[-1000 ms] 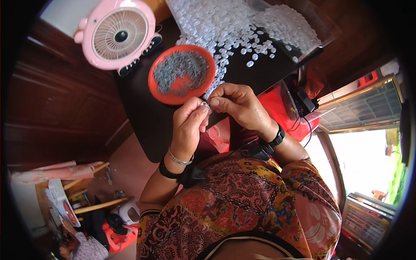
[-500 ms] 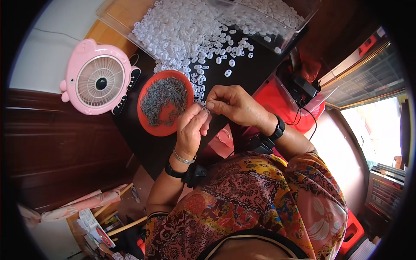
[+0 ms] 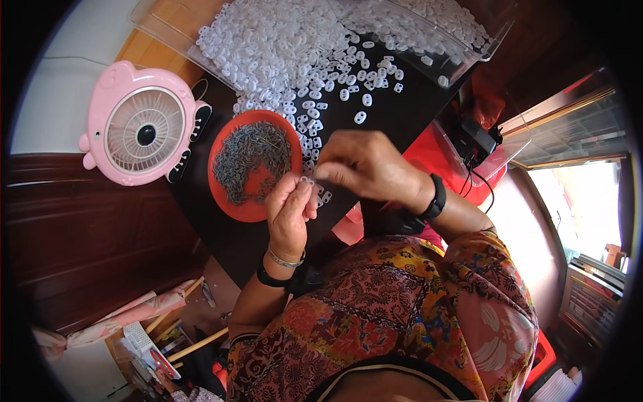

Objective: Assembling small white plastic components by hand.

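My left hand point(image 3: 289, 213) pinches a small white two-holed plastic piece point(image 3: 307, 180) between thumb and fingers. Close beside it on the right, my right hand point(image 3: 367, 166) is closed with thumb against curled fingers; anything between them is hidden. To the left of both hands sits a round orange bowl point(image 3: 242, 213) of small grey screws point(image 3: 234, 161), with its orange bottom showing in one patch. Many loose white plastic pieces point(image 3: 268, 50) like the held one are heaped beyond the bowl, and some trail down past its right side toward my hands.
A pink animal-shaped fan point(image 3: 145, 134) stands left of the bowl. The heap spreads from clear plastic bins point(image 3: 492, 47) at the back onto the black tabletop point(image 3: 408, 110). On the right are a red container point(image 3: 425, 151) and a black device point(image 3: 474, 137) with cables.
My right hand has shifted slightly right, and its fingers have curled downward. My left hand stays near its place, still pinching the white piece. The whole view has tilted a little.
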